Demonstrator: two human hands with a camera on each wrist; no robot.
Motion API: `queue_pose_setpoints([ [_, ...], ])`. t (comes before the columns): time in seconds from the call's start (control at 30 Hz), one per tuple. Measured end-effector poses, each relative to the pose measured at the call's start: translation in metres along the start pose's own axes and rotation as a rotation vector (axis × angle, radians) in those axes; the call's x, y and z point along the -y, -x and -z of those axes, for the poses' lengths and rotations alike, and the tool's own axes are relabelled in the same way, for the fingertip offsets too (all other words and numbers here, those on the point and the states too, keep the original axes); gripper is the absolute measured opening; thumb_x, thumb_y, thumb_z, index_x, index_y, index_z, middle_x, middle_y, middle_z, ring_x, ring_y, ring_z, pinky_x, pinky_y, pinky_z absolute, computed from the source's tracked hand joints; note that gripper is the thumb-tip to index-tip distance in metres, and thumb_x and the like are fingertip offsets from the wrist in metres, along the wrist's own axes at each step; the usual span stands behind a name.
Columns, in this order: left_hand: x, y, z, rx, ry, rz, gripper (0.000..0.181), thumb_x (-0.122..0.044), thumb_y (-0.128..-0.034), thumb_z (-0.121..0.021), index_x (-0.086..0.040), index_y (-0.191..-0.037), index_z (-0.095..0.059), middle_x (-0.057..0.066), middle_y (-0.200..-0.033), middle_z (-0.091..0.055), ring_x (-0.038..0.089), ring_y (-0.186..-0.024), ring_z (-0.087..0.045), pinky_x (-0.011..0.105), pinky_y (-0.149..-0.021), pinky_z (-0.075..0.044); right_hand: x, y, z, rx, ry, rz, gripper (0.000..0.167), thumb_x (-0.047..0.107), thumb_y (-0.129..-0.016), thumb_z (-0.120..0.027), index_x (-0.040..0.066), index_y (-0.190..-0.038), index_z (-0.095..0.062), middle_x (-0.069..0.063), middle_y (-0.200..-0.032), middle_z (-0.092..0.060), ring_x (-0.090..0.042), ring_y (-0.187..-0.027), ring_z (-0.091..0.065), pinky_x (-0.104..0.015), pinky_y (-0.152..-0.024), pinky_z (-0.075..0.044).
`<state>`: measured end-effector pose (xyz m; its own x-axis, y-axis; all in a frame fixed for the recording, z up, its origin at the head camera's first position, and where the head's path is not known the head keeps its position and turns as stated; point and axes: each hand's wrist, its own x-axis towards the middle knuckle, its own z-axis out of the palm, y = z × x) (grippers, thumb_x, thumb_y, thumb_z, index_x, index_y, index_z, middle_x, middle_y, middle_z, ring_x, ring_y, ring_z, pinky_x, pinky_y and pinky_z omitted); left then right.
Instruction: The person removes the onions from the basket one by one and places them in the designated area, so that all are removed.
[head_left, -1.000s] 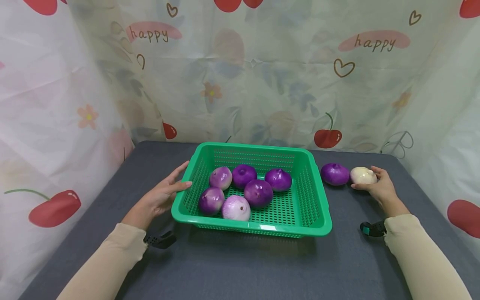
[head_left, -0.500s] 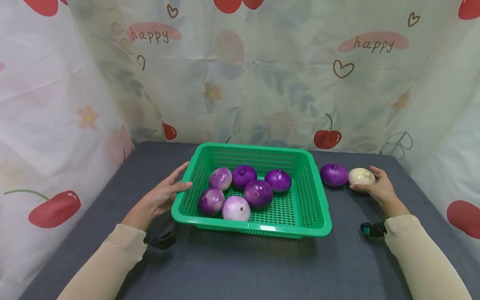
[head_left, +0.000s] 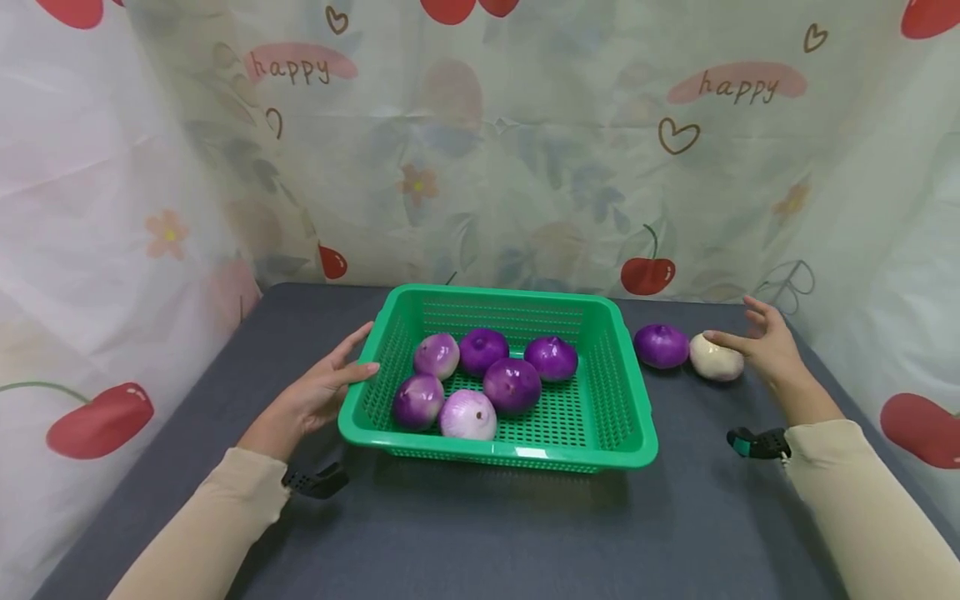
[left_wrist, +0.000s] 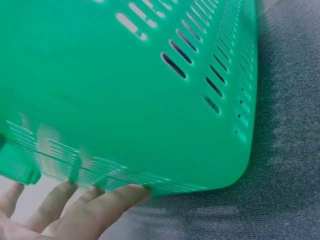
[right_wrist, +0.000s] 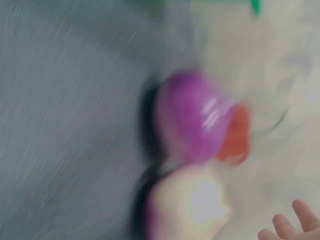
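A green plastic basket (head_left: 498,457) stands mid-table and holds several purple onions, among them a pale one (head_left: 468,415) near its front. My left hand (head_left: 318,396) is at the basket's left side, thumb at the rim. In the left wrist view its fingers (left_wrist: 95,210) lie nearly straight against the outer wall. To the right of the basket, a purple onion (head_left: 662,347) and a white onion (head_left: 717,358) lie side by side. Over the white onion, my right hand (head_left: 772,350) is raised with fingers spread; its thumb overlaps that onion in the head view. The right wrist view is blurred.
The dark grey cloth-covered table (head_left: 480,533) extends in front of and around the basket. A printed curtain (head_left: 495,167) encloses the back and both sides. Each wrist wears a black strap, such as the right one (head_left: 757,443).
My right hand has let go of the white onion and moved up and right, spreading its fingers. That onion has tilted on the spot. The left hand stays at the basket; the view shifts slightly.
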<state>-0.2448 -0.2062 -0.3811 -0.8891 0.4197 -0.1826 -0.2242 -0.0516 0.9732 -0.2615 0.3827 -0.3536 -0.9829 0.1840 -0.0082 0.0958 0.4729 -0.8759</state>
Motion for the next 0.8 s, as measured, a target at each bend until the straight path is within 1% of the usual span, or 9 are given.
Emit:
queue_pose_setpoints([
  [0.13,0.000,0.000,0.000,-0.004,-0.009,0.001,0.076,-0.016,-0.0998,-0.055,-0.037,-0.155,-0.006,0.021,-0.148,-0.029,0.025,-0.115,-0.058,0.046,-0.089,-0.051,0.041,0.017,-0.007,0.022,-0.069,0.120,0.085,0.034,-0.093,-0.065,0.030,-0.156,-0.009,-0.012,-0.163,-0.003,-0.038,-0.148,-0.004,-0.056,-0.115,-0.018],
  [0.2,0.000,0.000,0.000,-0.005,-0.012,0.002,0.076,-0.017,-0.0999,-0.054,-0.037,-0.155,-0.007,0.021,-0.149,-0.029,0.025,-0.116,-0.058,0.047,-0.089,-0.051,0.061,0.028,-0.014,0.044,-0.099,0.185,0.077,0.032,-0.095,-0.061,0.030,-0.156,-0.013,-0.010,-0.163,-0.008,-0.035,-0.148,-0.008,-0.053,-0.116,-0.019],
  [0.27,0.000,0.000,0.000,-0.006,-0.013,0.004,0.076,-0.017,-0.0999,-0.055,-0.037,-0.155,-0.007,0.022,-0.149,-0.028,0.025,-0.116,-0.058,0.047,-0.089,-0.051,0.078,0.040,-0.024,0.067,-0.146,0.244,0.072,0.027,-0.097,-0.060,0.029,-0.155,-0.018,-0.008,-0.161,-0.015,-0.032,-0.148,-0.013,-0.041,-0.116,-0.026],
  [0.33,0.000,-0.001,0.000,-0.009,-0.012,0.006,0.076,-0.017,-0.0997,-0.055,-0.038,-0.155,-0.007,0.022,-0.149,-0.028,0.026,-0.116,-0.058,0.048,-0.089,-0.051,0.093,0.052,-0.036,0.094,-0.207,0.305,0.067,0.022,-0.097,-0.060,0.027,-0.153,-0.024,-0.007,-0.159,-0.022,-0.029,-0.148,-0.017,-0.026,-0.110,-0.034],
  [0.47,0.000,-0.001,0.000,-0.011,-0.012,0.007,0.077,-0.017,-0.0995,-0.055,-0.038,-0.155,-0.007,0.022,-0.149,-0.028,0.027,-0.116,-0.058,0.049,-0.089,-0.051,0.118,0.076,-0.067,0.172,-0.325,0.427,0.060,0.011,-0.097,-0.059,0.017,-0.150,-0.033,-0.007,-0.152,-0.034,-0.027,-0.145,-0.026,-0.013,-0.099,-0.040],
  [0.53,0.000,0.000,0.000,-0.010,-0.012,0.009,0.077,-0.017,-0.0996,-0.055,-0.038,-0.155,-0.006,0.021,-0.149,-0.028,0.027,-0.116,-0.058,0.049,-0.089,-0.051,0.127,0.086,-0.082,0.203,-0.339,0.468,0.057,0.009,-0.097,-0.058,0.014,-0.148,-0.035,-0.005,-0.149,-0.038,-0.024,-0.143,-0.031,-0.014,-0.101,-0.040],
  [0.6,0.000,0.000,0.000,-0.006,-0.012,0.008,0.077,-0.017,-0.0997,-0.055,-0.038,-0.155,-0.006,0.022,-0.150,-0.027,0.027,-0.117,-0.057,0.049,-0.089,-0.051,0.132,0.093,-0.096,0.230,-0.330,0.490,0.055,0.007,-0.097,-0.057,0.013,-0.148,-0.036,-0.006,-0.149,-0.039,-0.024,-0.141,-0.034,-0.021,-0.107,-0.037],
  [0.77,0.000,0.000,0.000,-0.001,-0.015,0.007,0.077,-0.017,-0.0997,-0.055,-0.038,-0.155,-0.006,0.022,-0.149,-0.027,0.027,-0.116,-0.058,0.049,-0.089,-0.051,0.135,0.103,-0.131,0.342,-0.334,0.456,0.058,0.006,-0.095,-0.059,0.013,-0.148,-0.035,-0.006,-0.151,-0.038,-0.024,-0.140,-0.036,-0.043,-0.113,-0.030],
  [0.8,0.000,0.000,0.000,0.000,-0.016,0.006,0.077,-0.017,-0.0997,-0.055,-0.038,-0.155,-0.006,0.022,-0.149,-0.027,0.027,-0.116,-0.058,0.049,-0.089,-0.051,0.135,0.105,-0.137,0.362,-0.335,0.449,0.059,0.005,-0.095,-0.060,0.012,-0.148,-0.035,-0.006,-0.151,-0.038,-0.025,-0.140,-0.037,-0.044,-0.113,-0.031],
])
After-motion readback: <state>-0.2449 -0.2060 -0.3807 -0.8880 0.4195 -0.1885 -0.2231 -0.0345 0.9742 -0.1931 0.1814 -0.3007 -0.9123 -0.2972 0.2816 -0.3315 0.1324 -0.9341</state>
